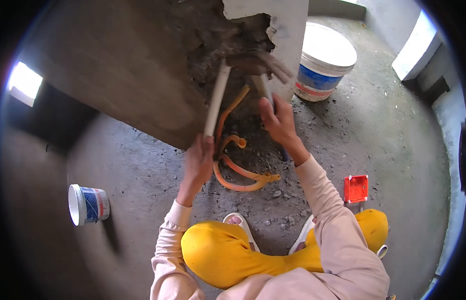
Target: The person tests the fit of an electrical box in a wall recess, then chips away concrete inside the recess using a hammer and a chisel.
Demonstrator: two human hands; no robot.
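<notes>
My left hand [199, 157] is closed around the lower end of a pale, straight handle [218, 100], whose top reaches the broken part of the wall [213, 50]. Farther right, my right hand [278, 120] grips a hammer [263, 85]; its head is blurred and lies close to the top of the pale handle. Whether the two touch cannot be made out. Orange conduits [243, 186] curve out of the wall base between and below my hands, with open ends.
A large white and blue bucket [320, 75] stands at the upper right. A small bucket [95, 205] is at the left. An orange-red box [355, 189] lies on the floor right of my forearm. Rubble [278, 194] is scattered before my feet.
</notes>
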